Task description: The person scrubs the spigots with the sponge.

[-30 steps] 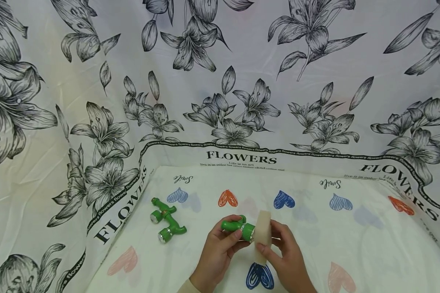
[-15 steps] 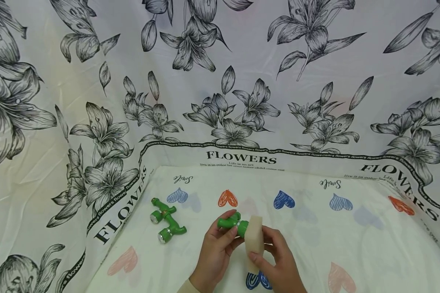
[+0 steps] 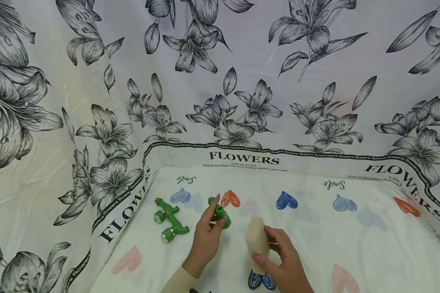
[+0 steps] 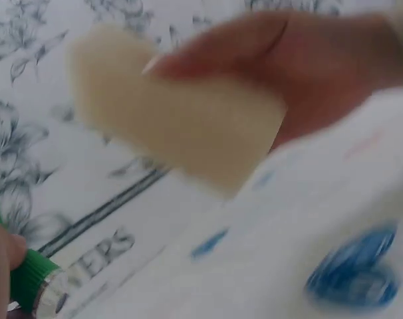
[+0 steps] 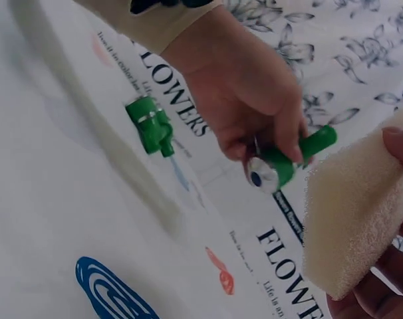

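In the head view my left hand (image 3: 205, 238) pinches a green plastic tap (image 3: 223, 217) between thumb and fingers, a little above the cloth. Its silver-rimmed round end shows in the right wrist view, where the tap (image 5: 274, 169) points toward the camera. My right hand (image 3: 286, 260) grips a cream sponge block (image 3: 257, 244), thumb on the near side and fingers behind. Sponge and held tap are apart. The sponge (image 4: 175, 123) is blurred in the left wrist view. More green taps (image 3: 174, 226) lie close together on the cloth, left of my left hand.
A white cloth (image 3: 311, 244) printed with hearts covers the work surface. Behind and to the left rises a curtain (image 3: 242, 57) with black line-drawn flowers. A dark band and the lettering "FLOWERS" (image 3: 244, 158) run along its lower edge.
My left hand has drawn the tap away from the sponge, to the left and farther off, turning it. The right hand still holds the sponge in nearly the same place. The lying taps stay put.
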A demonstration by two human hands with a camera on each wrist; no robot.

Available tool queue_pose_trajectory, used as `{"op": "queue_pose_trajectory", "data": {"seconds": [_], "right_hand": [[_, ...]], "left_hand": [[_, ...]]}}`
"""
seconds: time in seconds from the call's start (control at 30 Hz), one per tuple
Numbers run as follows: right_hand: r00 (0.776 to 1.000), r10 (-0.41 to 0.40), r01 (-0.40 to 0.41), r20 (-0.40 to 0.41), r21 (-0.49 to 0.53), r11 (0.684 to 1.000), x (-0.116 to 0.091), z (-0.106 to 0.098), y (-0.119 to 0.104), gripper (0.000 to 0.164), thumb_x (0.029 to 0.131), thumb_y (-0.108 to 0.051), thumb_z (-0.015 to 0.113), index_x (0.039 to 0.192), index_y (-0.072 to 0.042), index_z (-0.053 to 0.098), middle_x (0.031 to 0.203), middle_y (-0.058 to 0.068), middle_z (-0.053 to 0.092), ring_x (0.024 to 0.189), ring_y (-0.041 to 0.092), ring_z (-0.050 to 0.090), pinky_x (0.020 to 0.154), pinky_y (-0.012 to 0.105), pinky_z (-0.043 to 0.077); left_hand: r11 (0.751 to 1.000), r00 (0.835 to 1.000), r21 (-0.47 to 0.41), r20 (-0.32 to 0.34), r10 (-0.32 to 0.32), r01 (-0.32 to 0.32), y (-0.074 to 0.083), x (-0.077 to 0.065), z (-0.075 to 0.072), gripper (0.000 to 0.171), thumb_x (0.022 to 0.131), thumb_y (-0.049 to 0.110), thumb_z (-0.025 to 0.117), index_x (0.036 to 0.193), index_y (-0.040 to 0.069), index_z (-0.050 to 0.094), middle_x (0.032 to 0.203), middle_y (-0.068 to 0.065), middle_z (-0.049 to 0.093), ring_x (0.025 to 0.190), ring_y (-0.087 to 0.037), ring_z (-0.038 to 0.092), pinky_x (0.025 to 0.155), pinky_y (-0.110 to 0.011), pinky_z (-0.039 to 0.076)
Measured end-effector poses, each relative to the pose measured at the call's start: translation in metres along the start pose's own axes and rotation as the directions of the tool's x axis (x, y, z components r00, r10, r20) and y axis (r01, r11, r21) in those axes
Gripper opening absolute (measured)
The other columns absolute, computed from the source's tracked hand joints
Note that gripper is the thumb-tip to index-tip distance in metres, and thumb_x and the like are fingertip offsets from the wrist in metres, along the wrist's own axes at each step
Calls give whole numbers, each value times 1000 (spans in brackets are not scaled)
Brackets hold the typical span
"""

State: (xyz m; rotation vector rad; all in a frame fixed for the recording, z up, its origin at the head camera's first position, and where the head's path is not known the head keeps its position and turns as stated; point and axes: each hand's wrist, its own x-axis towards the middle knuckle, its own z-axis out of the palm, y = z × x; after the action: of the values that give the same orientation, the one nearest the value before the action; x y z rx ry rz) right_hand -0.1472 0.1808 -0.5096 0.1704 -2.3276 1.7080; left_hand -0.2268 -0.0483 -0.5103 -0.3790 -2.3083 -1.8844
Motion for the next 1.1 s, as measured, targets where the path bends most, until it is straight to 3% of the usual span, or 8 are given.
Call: {"op": "queue_pose_trajectory", "data": {"seconds": [0.07, 0.13, 0.3, 0.47, 0.67, 0.8, 0.9, 1.1], "right_hand": [[1000, -3, 3, -10, -16, 1000, 0, -5, 1, 62, 89, -17, 94, 144, -15, 65, 130, -7, 64, 112, 20, 64, 96, 32, 61], [1000, -10, 9, -20, -31, 999, -1, -11, 2, 61, 90, -17, 93, 144, -13, 65, 130, -6, 64, 112, 19, 64, 95, 31, 61], [998, -31, 28, -46, -60, 998, -2, -25, 3, 60, 91, -16, 92, 144, -11, 65, 129, -4, 64, 111, 16, 64, 93, 29, 60], [995, -69, 62, -65, -101, 993, -1, -32, 6, 62, 90, -14, 93, 146, -11, 65, 128, -5, 64, 110, 14, 63, 93, 27, 60], [991, -112, 100, -75, -145, 984, 2, -38, 8, 65, 89, -14, 93, 147, -10, 63, 132, -3, 64, 111, 13, 63, 95, 22, 57], [986, -144, 127, -84, -185, 974, 5, -42, 8, 67, 89, -13, 94, 147, -9, 63, 132, -2, 64, 111, 13, 63, 94, 21, 57], [985, -155, 134, -78, -226, 965, 7, -44, 9, 67, 88, -15, 94, 147, -8, 63, 133, -2, 63, 112, 14, 63, 95, 20, 56], [987, -158, 148, -7, -317, 937, 8, -42, 11, 69, 89, -25, 95, 148, -14, 63, 135, -6, 59, 118, 14, 59, 98, 33, 59]], "left_hand": [[985, 998, 163, -23, 57, -52, -9, 9, -13, 58, 109, 7, 67, 162, 18, 46, 126, -3, 66, 107, -22, 63, 77, -31, 58], [943, 992, 316, -37, 120, -102, -20, 19, -26, 52, 107, 9, 70, 156, 12, 51, 123, -4, 68, 107, -22, 64, 79, -35, 58], [769, 975, 616, -9, 221, -169, -49, 39, -51, 45, 102, 6, 78, 145, 9, 69, 119, -8, 72, 106, -26, 63, 86, -45, 55], [656, 977, 733, 60, 205, -183, -69, 47, -67, 42, 96, 3, 83, 137, 5, 75, 113, -12, 75, 97, -30, 61, 79, -45, 53], [550, 952, 791, 130, 275, -267, -84, 48, -75, 33, 92, 3, 87, 124, 1, 80, 104, -14, 77, 90, -30, 65, 78, -47, 51], [529, 955, 810, 121, 269, -252, -89, 49, -74, 29, 94, 7, 87, 122, 5, 82, 103, -11, 77, 88, -28, 64, 75, -47, 51], [539, 968, 817, 90, 232, -205, -90, 50, -74, 27, 96, 12, 86, 122, 10, 84, 106, -8, 77, 87, -27, 59, 72, -46, 48], [566, 985, 813, 58, 161, -140, -92, 48, -73, 33, 96, 17, 86, 129, 14, 81, 117, -10, 75, 101, -33, 61, 86, -58, 45]]}}
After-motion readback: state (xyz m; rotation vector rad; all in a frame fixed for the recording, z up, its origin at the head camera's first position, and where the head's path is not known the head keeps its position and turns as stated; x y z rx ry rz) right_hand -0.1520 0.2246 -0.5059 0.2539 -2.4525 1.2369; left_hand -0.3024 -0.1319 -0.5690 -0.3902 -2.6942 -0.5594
